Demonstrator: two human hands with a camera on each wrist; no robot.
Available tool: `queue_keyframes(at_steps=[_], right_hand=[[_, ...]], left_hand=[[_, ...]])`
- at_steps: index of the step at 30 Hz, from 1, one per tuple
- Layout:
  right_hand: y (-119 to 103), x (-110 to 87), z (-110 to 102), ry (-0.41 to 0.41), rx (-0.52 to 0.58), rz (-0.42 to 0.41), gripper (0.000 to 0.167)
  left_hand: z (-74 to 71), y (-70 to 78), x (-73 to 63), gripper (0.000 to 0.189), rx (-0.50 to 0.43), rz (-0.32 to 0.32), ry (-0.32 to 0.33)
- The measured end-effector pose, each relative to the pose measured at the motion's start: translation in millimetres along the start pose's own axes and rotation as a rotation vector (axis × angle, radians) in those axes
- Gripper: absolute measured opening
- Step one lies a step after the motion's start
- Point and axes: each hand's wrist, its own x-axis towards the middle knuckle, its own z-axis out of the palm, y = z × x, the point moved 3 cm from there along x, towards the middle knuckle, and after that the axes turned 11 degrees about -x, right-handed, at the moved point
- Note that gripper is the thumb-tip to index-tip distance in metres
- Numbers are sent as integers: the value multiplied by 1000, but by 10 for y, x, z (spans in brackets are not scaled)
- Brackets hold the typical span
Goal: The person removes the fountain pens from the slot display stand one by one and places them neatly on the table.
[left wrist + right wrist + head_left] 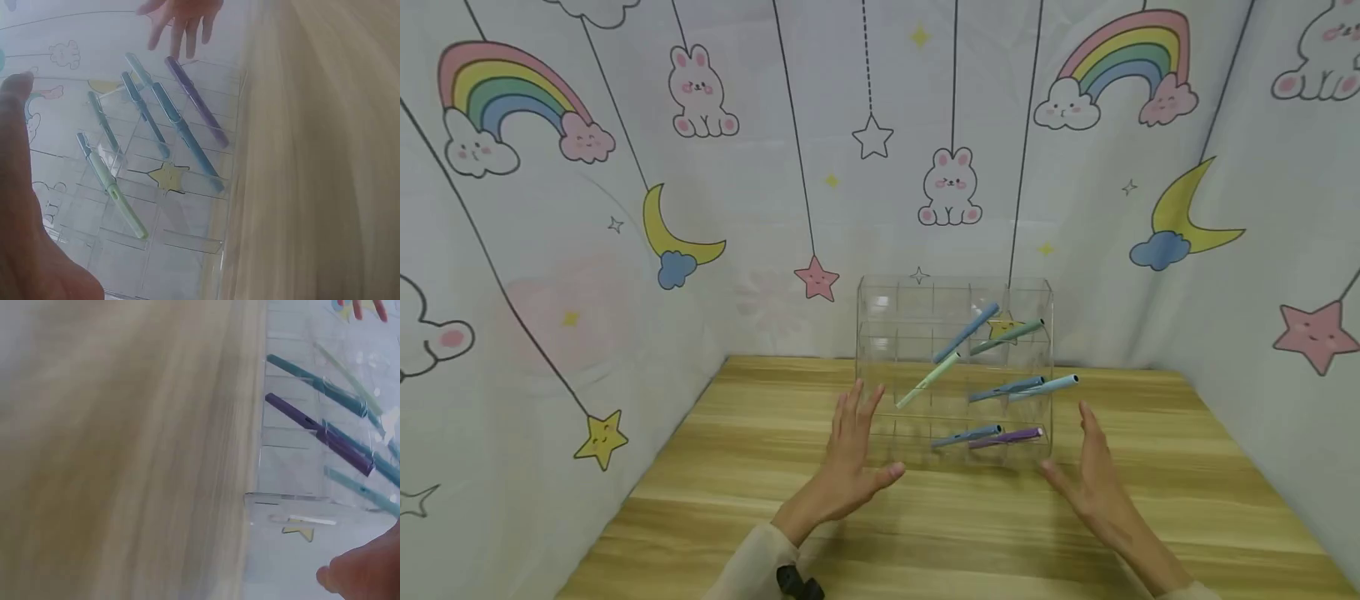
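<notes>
A clear tiered pen rack (876, 350) stands on the table, with several capped pens slanting across its compartments. A blue pen (966, 333) and a dark green pen (1009, 336) lie highest. Below them are a light green pen (928, 381), another blue pen (1000, 390) and a light blue pen (1048, 387). A grey-blue pen (966, 437) and a purple pen (1007, 438) occupy the lowest tier. My left hand (848, 471), fingers spread, is at the rack's front left; contact cannot be told. Extended fingers mark my right hand (1099, 479), apart from the rack's right side. Both hold nothing.
The wood-grain table (737, 475) reaches out on both sides of the rack. Close behind the rack hangs a white curtain (760, 208) printed with rabbits, rainbows and stars, which also encloses the left and right sides. A black strap-like object (799, 583) shows by the left sleeve.
</notes>
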Motion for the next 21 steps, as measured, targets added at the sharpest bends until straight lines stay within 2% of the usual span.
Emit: queue_keyframes(at_steps=[4,7,10,15,21], right_hand=[[100,128,39,-30,158,25,82],[202,202,90,-19,267,63,66],[292,257,153,-19,327,128,60],[349,335,250,-66,264,193,68],[339,483,246,-19,291,167,67]], left_hand=[[-22,15,85,103,-56,98,53],[-24,21,143,100,-70,118,71],[-20,23,206,98,-64,123,81],[1,32,328,95,-64,148,111],[29,90,497,93,-98,159,148]])
